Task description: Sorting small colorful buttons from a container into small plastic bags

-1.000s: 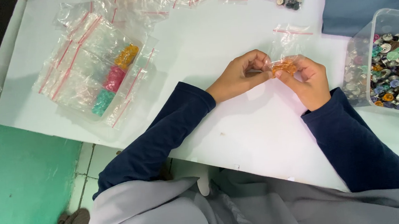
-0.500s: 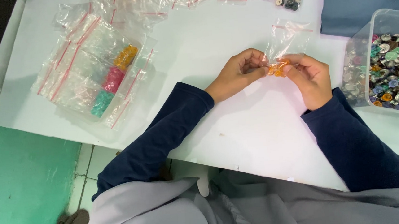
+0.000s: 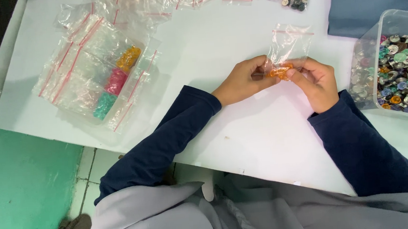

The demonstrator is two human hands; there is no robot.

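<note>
White table [image 3: 243, 126], seen from above. At 3 o'clock I see a clear tub [image 3: 394, 65] of mixed buttons; at 10 o'clock, a pile of zip bags [image 3: 93, 70]. Centre: my left hand [image 3: 242, 81] and right hand [image 3: 317, 84] together pinch a small clear bag [image 3: 289, 44] holding orange buttons [image 3: 280, 71]. Risk, in my judgement: a loosened pinch spills buttons off the near table edge.

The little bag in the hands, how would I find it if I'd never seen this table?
Start at the white table and find the two hands meeting near its middle. Between the left hand and right hand stands a small clear bag. Unlike the bags lying flat on the left, it is held up, with orange buttons at its bottom.
</note>
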